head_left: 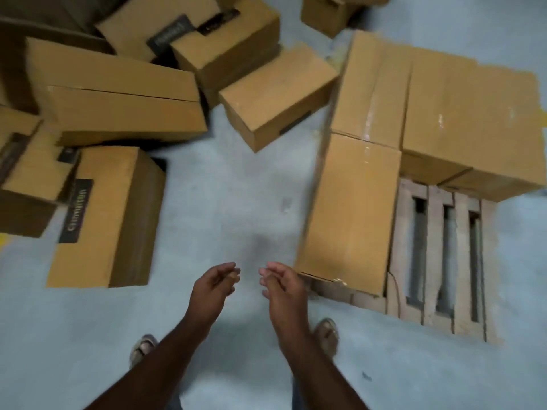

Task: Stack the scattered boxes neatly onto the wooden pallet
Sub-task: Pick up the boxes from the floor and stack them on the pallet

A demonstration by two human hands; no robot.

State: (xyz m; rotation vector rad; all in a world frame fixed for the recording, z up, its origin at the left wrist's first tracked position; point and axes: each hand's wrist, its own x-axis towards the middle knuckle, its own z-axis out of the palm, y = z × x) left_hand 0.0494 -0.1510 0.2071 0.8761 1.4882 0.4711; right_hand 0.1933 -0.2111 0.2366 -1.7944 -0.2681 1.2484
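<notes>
We stand between picks, both hands free, so the step in hand is choosing the next box for the wooden pallet (435, 261). Taking the pallet as our landmark and reading from the left: farthest from it sits the labelled box (100, 217) on the floor (222, 202), with a jumble of other boxes behind and beside it. Nearer the pallet, a smaller tilted box (275, 96) lies just off its far left corner. Our left hand (214, 287) and right hand (281, 287) hang close together just off the pallet's near left corner, each grip loosely curled and holding nothing. On the pallet, the long box (349, 211) lies along the left edge, with larger boxes (461, 113) filling the far part; the near right slats are bare. We judge the next move calls for turning left, gripping a scattered box with both hands, and setting it on those bare slats.
</notes>
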